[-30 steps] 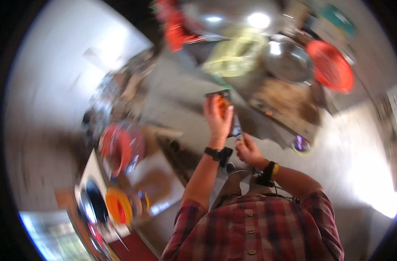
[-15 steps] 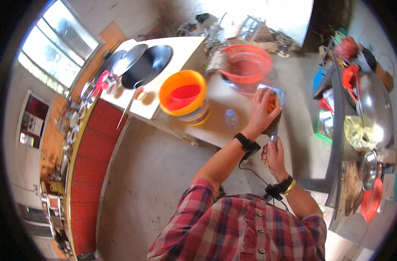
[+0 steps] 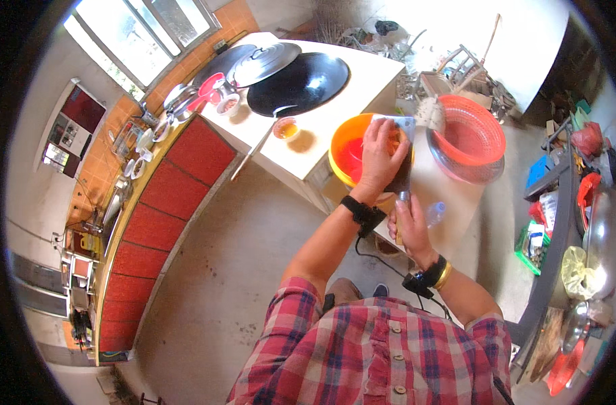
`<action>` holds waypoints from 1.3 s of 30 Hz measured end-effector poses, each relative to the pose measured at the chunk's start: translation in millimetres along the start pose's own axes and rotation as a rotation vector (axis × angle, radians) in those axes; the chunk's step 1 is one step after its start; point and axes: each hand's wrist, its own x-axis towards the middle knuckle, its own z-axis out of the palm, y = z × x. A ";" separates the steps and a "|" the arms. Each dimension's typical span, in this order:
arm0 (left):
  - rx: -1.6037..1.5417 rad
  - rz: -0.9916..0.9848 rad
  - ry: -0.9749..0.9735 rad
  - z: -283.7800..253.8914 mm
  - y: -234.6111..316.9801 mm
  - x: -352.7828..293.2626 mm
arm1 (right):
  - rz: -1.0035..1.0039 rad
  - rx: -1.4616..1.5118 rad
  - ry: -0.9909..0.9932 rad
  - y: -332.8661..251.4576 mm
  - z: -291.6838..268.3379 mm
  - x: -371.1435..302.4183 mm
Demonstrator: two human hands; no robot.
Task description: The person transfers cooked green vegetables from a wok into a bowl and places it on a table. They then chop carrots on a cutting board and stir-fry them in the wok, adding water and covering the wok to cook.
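Right hand [image 3: 411, 221]: nearest the body; fingers are wrapping shut around the handle of a cleaver [image 3: 404, 177], wrist cocked upward, forearm coming in from the lower right.
Cleaver: broad blade is lying nearly flat over the near rim of the orange bowl [image 3: 357, 150]; blade edge direction cannot be told.
Left hand [image 3: 382, 156]: palm is pressing down on the blade, fingers lying together and spread forward over orange food pieces [image 3: 394, 137] on the steel; arm is reaching nearly straight from the lower centre.
Food pieces: sitting on the far end of the blade, under the fingertips, directly above the bowl.
Risk, spill: judged likely if the blade is tilting sideways; pieces would be sliding past the rim onto the white counter [image 3: 335, 101].
Risk, cut: judged possible if the left palm is slipping toward the edge while pushing.
Risk, tip: bowl is standing at the counter's near edge; downward pressure on its rim could be upsetting it.
Red basket [image 3: 471, 137]: standing just beside the bowl on the right, apart from both hands.
Wok [image 3: 298, 82]: farther back on the counter, a ladle [image 3: 257, 146] resting at its near side.
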 end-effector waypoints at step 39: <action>-0.858 -0.729 -0.148 -150.3 -525.8 336.0 | -0.122 -0.047 0.381 69.1 270.3 476.5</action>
